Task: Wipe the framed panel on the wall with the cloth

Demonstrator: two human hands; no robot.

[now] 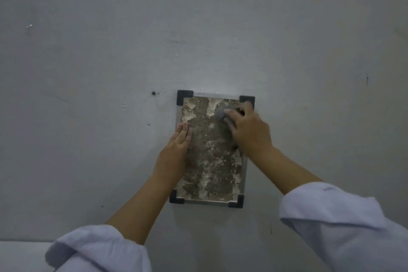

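A framed panel hangs on the grey wall, its surface mottled brown and white, with a silver frame and black corner caps. My right hand grips a bunched grey cloth and holds it against the panel's upper right area. My left hand lies flat with straight fingers on the panel's left edge, about halfway up. The cloth is mostly hidden under my right fingers.
A small dark screw hole sits in the wall left of the panel's top corner. A pale ledge shows at the bottom left. Both forearms come out of rolled white sleeves.
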